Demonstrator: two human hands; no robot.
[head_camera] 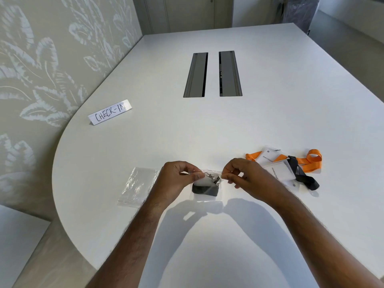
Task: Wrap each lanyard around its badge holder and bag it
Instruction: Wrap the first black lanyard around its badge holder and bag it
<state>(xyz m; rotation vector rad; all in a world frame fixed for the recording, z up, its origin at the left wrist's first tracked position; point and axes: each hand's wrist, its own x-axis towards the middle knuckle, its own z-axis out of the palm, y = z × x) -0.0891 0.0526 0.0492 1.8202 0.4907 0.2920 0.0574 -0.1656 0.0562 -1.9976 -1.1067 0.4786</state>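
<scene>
A badge holder wrapped in a black lanyard (204,190) sits inside a small clear bag (207,173) held just above the white table (207,125). My left hand (176,179) pinches the bag's top edge at its left end. My right hand (239,173) pinches the same edge at its right end. A metal clip shows through the plastic between my fingers. To the right lie two more badge holders (278,169), one with an orange lanyard (311,161) and one with a black lanyard (303,175), loose and unwrapped.
A stack of clear plastic bags (139,183) lies left of my left hand. A folded paper sign reading CHECK-IN (110,112) stands at the table's left edge. Two grey cable hatches (212,74) are set in the table's middle.
</scene>
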